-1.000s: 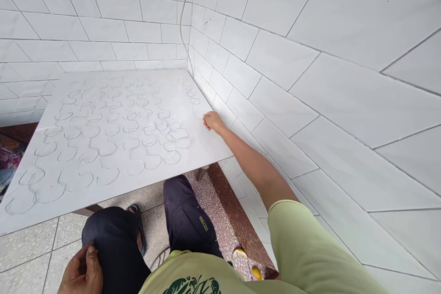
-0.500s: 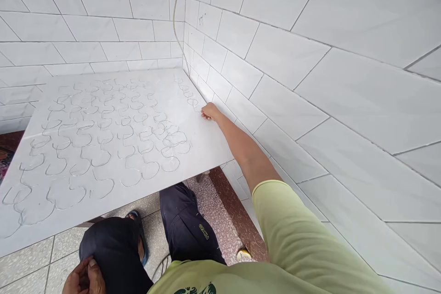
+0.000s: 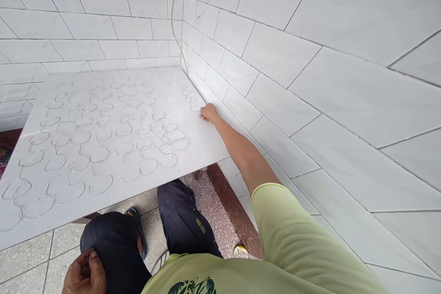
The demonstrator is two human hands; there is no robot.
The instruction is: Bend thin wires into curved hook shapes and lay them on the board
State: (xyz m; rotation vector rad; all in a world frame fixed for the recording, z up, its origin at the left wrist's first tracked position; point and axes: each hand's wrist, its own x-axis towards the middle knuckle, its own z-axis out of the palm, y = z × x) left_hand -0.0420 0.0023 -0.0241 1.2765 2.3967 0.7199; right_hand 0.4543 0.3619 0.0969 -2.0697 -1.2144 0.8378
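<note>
My right hand [image 3: 208, 112] rests at the right side of the white board [image 3: 203, 147], its fingers pinched on a thin bent wire [image 3: 195, 106]. Only the wire's curved part shows beyond the fingertips. Behind it a short row of similar curved wires [image 3: 182, 86] runs along the board's right side toward the corner. Many more S-shaped wires [image 3: 99, 154] lie in rows over the left and middle of the board, some overlapping. My left hand [image 3: 86, 273] is closed beside my knee, thumb against the fingers; whatever it may hold is hidden.
White tiled walls [image 3: 272, 55] meet behind the board and run close along its right side. A thin cable [image 3: 173, 18] hangs down the corner. Below are my legs [image 3: 182, 220], a speckled floor [image 3: 31, 257], a dark red ledge [image 3: 234, 211] and a small yellow-and-white object [image 3: 240, 251].
The view has shifted slightly. My right hand stays at nearly the same spot on the board, its fingers turned a little more downward. My left hand stays by the knee.
</note>
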